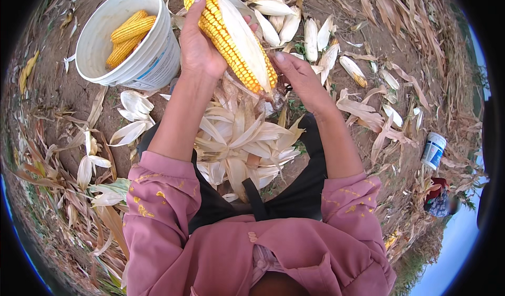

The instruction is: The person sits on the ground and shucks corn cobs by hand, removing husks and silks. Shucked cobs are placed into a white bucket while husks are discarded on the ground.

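My left hand (pixel 203 53) grips a partly husked ear of maize (pixel 225 32), its thumb on the yellow kernels and its fingers behind. One pale strip of husk (pixel 246 45) still covers part of the ear's upper face. At the silk end, my right hand (pixel 302 77) is curled with its thumb against the edge of the ear, pinching peeled husk and brown silk (pixel 281 85); its fingertips are partly hidden. Below the ear, a heap of dry husks (pixel 244 142) lies between my legs.
A white plastic bucket (pixel 88 51) at the left holds several bare yellow cobs (pixel 132 30). Several ears in husk (pixel 290 26) lie on the soil ahead. Dry stalks (pixel 378 12) stretch along the right. Farther right are another bucket (pixel 433 151) and a person (pixel 438 201).
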Available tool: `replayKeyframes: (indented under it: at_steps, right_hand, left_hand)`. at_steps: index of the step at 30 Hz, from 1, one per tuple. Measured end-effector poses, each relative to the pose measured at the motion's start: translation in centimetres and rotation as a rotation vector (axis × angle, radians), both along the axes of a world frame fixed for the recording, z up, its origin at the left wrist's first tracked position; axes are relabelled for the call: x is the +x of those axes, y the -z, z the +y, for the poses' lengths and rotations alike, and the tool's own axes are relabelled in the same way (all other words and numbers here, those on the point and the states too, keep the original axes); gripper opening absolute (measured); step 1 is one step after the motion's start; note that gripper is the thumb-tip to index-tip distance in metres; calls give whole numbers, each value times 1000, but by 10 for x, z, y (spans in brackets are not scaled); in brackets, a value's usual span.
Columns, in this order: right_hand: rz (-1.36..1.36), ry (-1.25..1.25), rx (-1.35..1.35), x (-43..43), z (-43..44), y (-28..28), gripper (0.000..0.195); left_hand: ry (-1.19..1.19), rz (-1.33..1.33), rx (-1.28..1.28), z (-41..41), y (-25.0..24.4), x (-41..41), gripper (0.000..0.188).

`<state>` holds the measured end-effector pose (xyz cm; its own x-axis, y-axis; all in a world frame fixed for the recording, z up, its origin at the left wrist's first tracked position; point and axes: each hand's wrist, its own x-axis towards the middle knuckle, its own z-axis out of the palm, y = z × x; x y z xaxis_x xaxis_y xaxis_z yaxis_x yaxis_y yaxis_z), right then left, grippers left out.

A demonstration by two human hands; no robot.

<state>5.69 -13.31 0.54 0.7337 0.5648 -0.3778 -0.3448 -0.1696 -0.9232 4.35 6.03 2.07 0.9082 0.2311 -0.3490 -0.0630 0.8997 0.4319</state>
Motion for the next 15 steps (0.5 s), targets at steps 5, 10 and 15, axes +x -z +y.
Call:
replayKeyframes:
  at_steps: [5,10,15]
  right_hand:
    - [-51,19,78,-3,-1,-2,27]
    - [-10,-25,57,1,-5,1,19]
    - [-751,-556,-794,-6,-14,17,17]
  left_hand:
    - [-6,19,10,-4,-1,1,50]
    - [-19,-10,23,-2,1,1,52]
    - [-36,-5,6,-3,0,0,58]
